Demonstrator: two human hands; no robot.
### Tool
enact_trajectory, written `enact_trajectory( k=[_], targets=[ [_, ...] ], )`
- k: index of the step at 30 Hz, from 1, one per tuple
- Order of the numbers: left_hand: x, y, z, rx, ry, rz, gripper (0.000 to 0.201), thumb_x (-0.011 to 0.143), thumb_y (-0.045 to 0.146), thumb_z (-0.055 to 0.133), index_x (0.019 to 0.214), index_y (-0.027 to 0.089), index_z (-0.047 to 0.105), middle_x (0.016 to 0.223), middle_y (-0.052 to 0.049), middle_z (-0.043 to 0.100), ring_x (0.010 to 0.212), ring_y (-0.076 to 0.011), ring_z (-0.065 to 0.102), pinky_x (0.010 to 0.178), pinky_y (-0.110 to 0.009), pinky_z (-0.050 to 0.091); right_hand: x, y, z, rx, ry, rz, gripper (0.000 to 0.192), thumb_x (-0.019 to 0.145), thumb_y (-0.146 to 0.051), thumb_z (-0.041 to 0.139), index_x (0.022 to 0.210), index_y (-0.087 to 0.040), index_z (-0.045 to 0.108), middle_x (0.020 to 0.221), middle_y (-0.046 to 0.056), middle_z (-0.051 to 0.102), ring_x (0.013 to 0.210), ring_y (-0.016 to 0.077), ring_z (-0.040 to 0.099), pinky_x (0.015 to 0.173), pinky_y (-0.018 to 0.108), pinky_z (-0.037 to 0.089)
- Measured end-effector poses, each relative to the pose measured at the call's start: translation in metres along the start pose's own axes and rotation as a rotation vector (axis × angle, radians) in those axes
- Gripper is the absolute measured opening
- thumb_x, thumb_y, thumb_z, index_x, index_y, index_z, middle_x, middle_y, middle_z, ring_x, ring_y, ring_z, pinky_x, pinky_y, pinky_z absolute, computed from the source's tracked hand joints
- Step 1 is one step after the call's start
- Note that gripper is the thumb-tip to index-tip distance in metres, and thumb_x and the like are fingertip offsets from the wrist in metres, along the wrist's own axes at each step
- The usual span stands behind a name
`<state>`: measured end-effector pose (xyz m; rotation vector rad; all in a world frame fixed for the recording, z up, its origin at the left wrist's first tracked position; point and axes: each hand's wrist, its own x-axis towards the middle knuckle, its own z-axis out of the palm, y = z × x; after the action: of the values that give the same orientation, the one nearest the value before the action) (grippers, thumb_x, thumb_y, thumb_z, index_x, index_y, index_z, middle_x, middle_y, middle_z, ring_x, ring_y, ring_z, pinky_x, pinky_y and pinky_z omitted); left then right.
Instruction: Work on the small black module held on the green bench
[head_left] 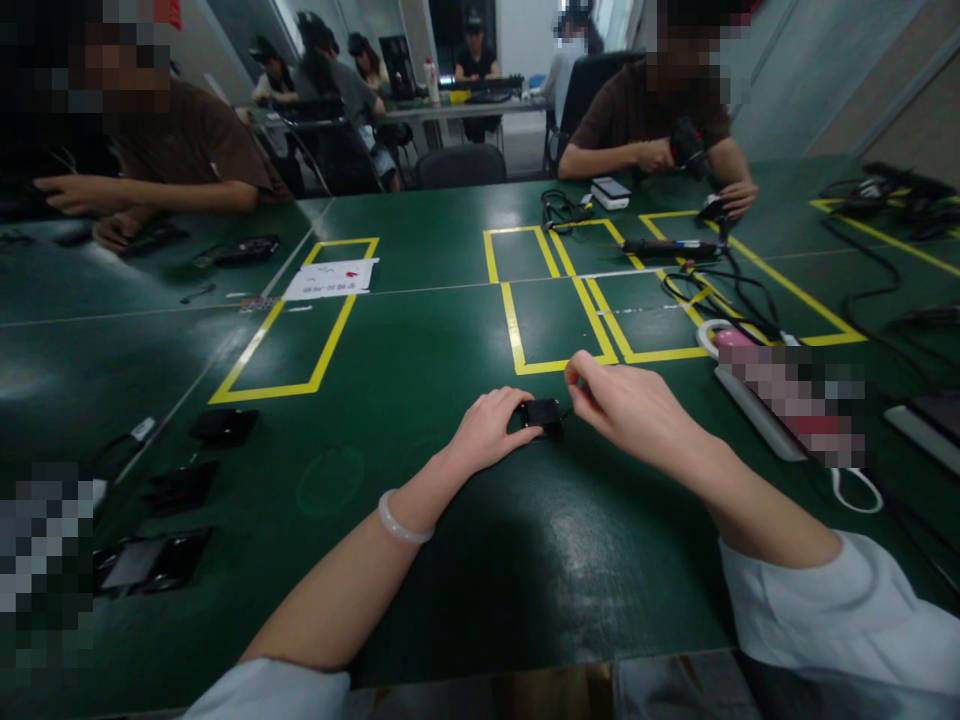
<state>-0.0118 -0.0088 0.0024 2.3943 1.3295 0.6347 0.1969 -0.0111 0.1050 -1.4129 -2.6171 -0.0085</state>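
Small black box at near middle of green tabletop. Box clamped by left hand grip. Right hand fingertips pinched together at box's right edge. Best done if box is held still, flat.

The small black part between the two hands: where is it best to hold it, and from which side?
Probably by its two short ends, from above. The small black part lies flat on the green table. The left hand already pinches its left end; the right hand sits at its right side, so the top stays free.
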Motion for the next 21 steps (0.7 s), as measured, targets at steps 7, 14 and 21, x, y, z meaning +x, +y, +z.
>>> enact_trajectory(
  k=[7,14,21],
  targets=[
    [-0.0011,0.0012,0.0013,-0.008,0.011,0.002,0.037,0.085,0.043,0.059,0.116,0.022,0.052,0.110,-0.006,0.060,0.103,-0.0238,0.057,0.089,-0.039,0.045,-0.0036,0.0020,0.0004,0.067,-0.005,0.004,0.018,0.090,-0.025,0.037,0.103,-0.019,0.048,0.078,0.003,0.066,0.065,0.0176,0.061,0.056,0.026,0.032],
    [-0.0012,0.0046,0.0002,0.010,0.004,-0.001,0.039,0.085,0.045,0.059,0.116,0.023,0.052,0.110,-0.007,0.060,0.102,-0.0248,0.056,0.089,-0.039,0.045,-0.0075,0.0060,0.0007,0.086,0.004,-0.004,0.016,0.092,-0.028,0.038,0.101,-0.020,0.049,0.077,0.002,0.066,0.064,0.0170,0.059,0.057,0.026,0.032],
    [-0.0010,0.0048,0.0021,0.031,0.009,0.002,0.036,0.087,0.045,0.056,0.114,0.021,0.052,0.108,-0.006,0.060,0.099,-0.0234,0.057,0.085,-0.037,0.045,-0.0094,0.0056,-0.0028,0.032,-0.032,0.006,0.020,0.095,-0.034,0.037,0.093,-0.020,0.051,0.077,0.004,0.067,0.068,0.0191,0.061,0.057,0.027,0.030]
  ],
)
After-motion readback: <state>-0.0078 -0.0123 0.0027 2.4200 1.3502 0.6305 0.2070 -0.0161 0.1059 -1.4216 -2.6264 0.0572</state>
